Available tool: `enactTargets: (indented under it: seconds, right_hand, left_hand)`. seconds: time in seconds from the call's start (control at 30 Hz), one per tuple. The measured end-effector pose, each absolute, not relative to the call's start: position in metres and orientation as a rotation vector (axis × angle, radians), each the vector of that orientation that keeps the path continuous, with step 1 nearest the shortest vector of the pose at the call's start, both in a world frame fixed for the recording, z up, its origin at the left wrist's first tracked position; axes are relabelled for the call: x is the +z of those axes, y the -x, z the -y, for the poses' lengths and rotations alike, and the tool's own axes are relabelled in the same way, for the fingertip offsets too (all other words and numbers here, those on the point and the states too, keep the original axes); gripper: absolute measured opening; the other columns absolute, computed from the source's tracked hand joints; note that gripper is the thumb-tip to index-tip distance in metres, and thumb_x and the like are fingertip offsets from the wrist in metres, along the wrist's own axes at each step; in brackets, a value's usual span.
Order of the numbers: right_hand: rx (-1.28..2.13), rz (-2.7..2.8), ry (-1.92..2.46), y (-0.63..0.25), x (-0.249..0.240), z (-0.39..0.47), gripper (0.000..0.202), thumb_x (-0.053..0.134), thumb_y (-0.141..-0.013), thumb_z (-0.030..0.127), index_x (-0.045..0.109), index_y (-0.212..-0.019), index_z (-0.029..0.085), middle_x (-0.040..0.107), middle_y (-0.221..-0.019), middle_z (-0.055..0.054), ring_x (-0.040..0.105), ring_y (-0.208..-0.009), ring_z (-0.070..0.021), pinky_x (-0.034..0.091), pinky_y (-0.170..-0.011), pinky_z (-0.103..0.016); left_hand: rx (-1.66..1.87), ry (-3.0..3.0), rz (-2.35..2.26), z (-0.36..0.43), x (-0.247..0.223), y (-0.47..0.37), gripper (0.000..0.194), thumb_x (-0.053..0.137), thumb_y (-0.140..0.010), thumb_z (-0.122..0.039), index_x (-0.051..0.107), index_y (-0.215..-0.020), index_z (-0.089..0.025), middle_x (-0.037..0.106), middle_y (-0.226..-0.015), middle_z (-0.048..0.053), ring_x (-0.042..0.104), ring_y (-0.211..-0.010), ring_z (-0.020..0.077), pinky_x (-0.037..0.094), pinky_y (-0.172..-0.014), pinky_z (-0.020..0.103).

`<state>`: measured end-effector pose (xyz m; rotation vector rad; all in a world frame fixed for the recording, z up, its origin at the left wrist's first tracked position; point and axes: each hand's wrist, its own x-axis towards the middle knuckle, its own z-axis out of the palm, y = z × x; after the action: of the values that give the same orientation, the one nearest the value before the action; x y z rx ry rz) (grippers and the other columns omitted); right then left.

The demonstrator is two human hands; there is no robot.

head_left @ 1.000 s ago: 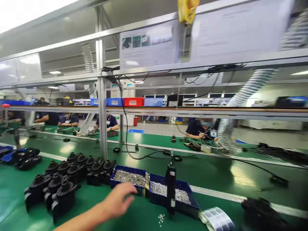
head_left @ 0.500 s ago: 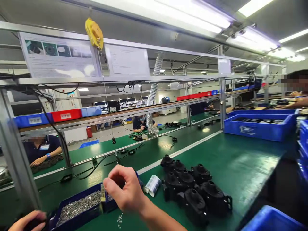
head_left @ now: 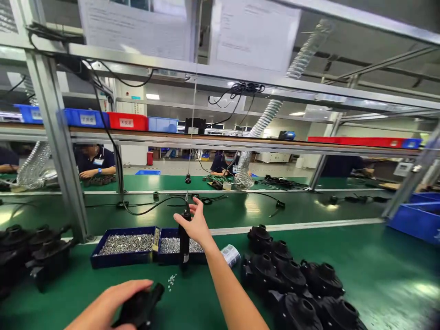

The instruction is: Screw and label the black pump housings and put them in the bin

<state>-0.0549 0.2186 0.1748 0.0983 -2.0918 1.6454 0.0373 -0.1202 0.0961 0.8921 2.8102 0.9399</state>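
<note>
Right hand point(head_left: 197, 227), thumb and fingers apart, surrounds a black screwdriver point(head_left: 184, 240); left hand point(head_left: 108, 300) grips a black housing point(head_left: 139, 306).

The slim black tool point(head_left: 184, 240), roughly cylindrical, is upright over the green surface point(head_left: 192, 302); nearer, the black part point(head_left: 137, 308) in the left hand point(head_left: 105, 305) (partly hidden there) is tilted, a stubby end pointing up and right.
</note>
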Motion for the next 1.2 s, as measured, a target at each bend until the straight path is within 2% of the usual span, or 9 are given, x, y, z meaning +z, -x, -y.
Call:
enactTargets:
  seconds: [0.1,0.13,0.23,0.37,0.63,0.77,0.93,1.03,1.2]
  right_hand:
    - [1.715,2.148,-0.223,0.055,0.169,-0.217,0.072,0.080,-0.080,0.052,0.050,-0.136,0.017,0.071,-0.111,-0.010,0.070,-0.093,-0.0253,0.058,-0.090,-0.041]
    - [1.730,2.166,-0.272,0.054,0.168,-0.217,0.063,0.080,-0.081,0.051,0.055,-0.128,0.017,0.072,-0.103,-0.008,0.070,-0.086,-0.0231,0.058,-0.085,-0.039]
    - [1.747,2.194,-0.365,0.052,0.166,-0.220,0.049,0.082,-0.083,0.047,0.061,-0.116,0.018,0.073,-0.096,-0.004,0.065,-0.074,-0.0189,0.055,-0.077,-0.035]
    - [1.746,2.211,-0.401,0.051,0.166,-0.223,0.042,0.082,-0.085,0.043,0.062,-0.114,0.019,0.070,-0.094,-0.002,0.059,-0.070,-0.0162,0.051,-0.073,-0.032]
    - [1.792,2.262,-0.457,0.049,0.169,-0.211,0.040,0.084,-0.083,0.036,0.065,-0.114,0.021,0.072,-0.095,0.000,0.055,-0.064,-0.0121,0.051,-0.070,-0.027]
    - [1.773,2.270,-0.436,0.044,0.172,-0.210,0.038,0.086,-0.083,0.036,0.065,-0.112,0.021,0.071,-0.091,0.001,0.055,-0.064,-0.0124,0.049,-0.069,-0.027]
    - [1.790,2.248,-0.434,0.044,0.166,-0.208,0.043,0.091,-0.079,0.042,0.065,-0.107,0.022,0.068,-0.083,0.003,0.055,-0.061,-0.0128,0.048,-0.062,-0.026]
    - [2.074,2.166,-0.574,0.050,0.155,-0.204,0.053,0.097,-0.069,0.048,0.064,-0.102,0.021,0.069,-0.082,0.002,0.061,-0.064,-0.0142,0.053,-0.064,-0.027]
    - [2.296,2.162,-0.703,0.056,0.144,-0.197,0.059,0.095,-0.065,0.058,0.060,-0.095,0.021,0.070,-0.071,-0.001,0.069,-0.063,-0.0218,0.059,-0.059,-0.033]
  left_hand:
    - [1.088,-0.878,-2.514,0.043,0.120,-0.043,0.085,0.091,-0.072,-0.037,0.060,-0.151,-0.040,0.065,-0.150,0.001,0.060,-0.137,0.0333,0.046,-0.122,0.045]
    - [1.136,-0.868,-2.452,0.026,0.124,-0.039,0.079,0.090,-0.073,-0.036,0.064,-0.147,-0.038,0.068,-0.146,0.001,0.061,-0.134,0.0325,0.048,-0.119,0.043]
    - [1.291,-0.972,-2.415,-0.001,0.113,-0.018,0.033,0.064,-0.098,-0.040,0.077,-0.127,-0.027,0.074,-0.129,0.005,0.066,-0.121,0.0271,0.053,-0.109,0.037]
    - [1.025,-1.217,-2.694,-0.002,0.066,0.011,0.043,0.041,-0.103,-0.015,0.077,-0.126,-0.020,0.072,-0.117,0.012,0.065,-0.109,0.0270,0.055,-0.099,0.038]
    - [0.637,-1.260,-2.822,-0.003,0.035,0.024,0.076,0.038,-0.086,0.004,0.072,-0.141,-0.037,0.065,-0.124,0.009,0.060,-0.118,0.0292,0.054,-0.101,0.041]
    - [0.594,-1.067,-2.941,-0.002,0.027,0.025,0.062,0.036,-0.092,-0.001,0.077,-0.132,-0.023,0.065,-0.128,0.014,0.062,-0.123,0.0302,0.052,-0.107,0.042]
    - [0.687,-0.754,-2.890,0.014,0.030,0.026,0.041,0.039,-0.104,-0.020,0.078,-0.091,-0.021,0.068,-0.103,0.008,0.071,-0.097,0.0261,0.055,-0.086,0.037]
    - [0.524,-0.705,-2.936,0.019,0.034,0.024,0.039,0.040,-0.105,-0.017,0.077,-0.093,-0.019,0.071,-0.105,0.010,0.071,-0.103,0.0285,0.055,-0.093,0.039]
    - [0.121,-0.689,-3.057,0.010,0.049,0.008,0.055,0.030,-0.093,0.008,0.075,-0.119,-0.009,0.069,-0.128,0.018,0.064,-0.125,0.0323,0.051,-0.111,0.046]
